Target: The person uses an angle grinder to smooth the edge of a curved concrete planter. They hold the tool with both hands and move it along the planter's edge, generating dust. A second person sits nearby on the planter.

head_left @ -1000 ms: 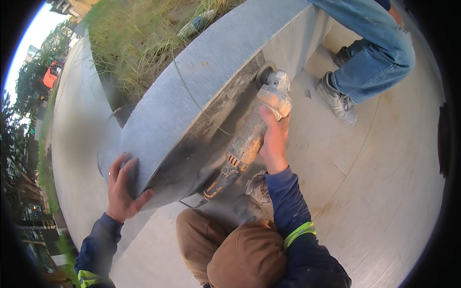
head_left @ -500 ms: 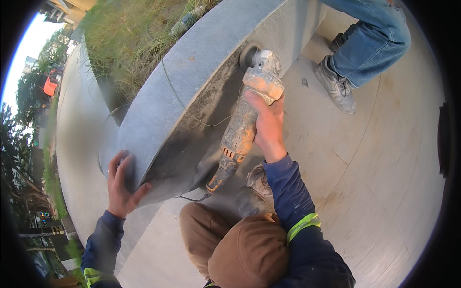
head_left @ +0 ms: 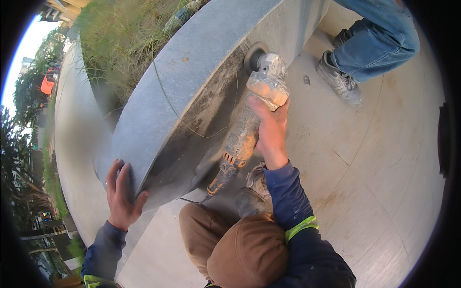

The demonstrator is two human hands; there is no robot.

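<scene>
An orange angle grinder (head_left: 239, 139), caked in grey dust, is in my right hand (head_left: 272, 129), the fingers wrapped round its body just behind the gear head. Its disc (head_left: 254, 57) is against the side face of a curved concrete ledge (head_left: 187, 72), below the top edge; I cannot tell whether it is spinning. At the near end of the ledge, my left hand (head_left: 124, 197) rests on the corner with fingers stretched apart, holding no tool. The grinder's cord (head_left: 192, 199) leaves the rear of the handle near my knee.
Dry grass (head_left: 120, 43) grows behind the ledge, and a thin stalk (head_left: 168, 105) hangs over its edge. At the upper right, another person's jeans (head_left: 377, 48) and grey shoe (head_left: 340, 81) are close to the grinder. Pale concrete floor (head_left: 365, 168) extends to the right.
The view has shifted slightly, with the ledge lower-left and the other person's leg farther right. My right hand still holds the grinder at the ledge face; my left hand stays on the corner.
</scene>
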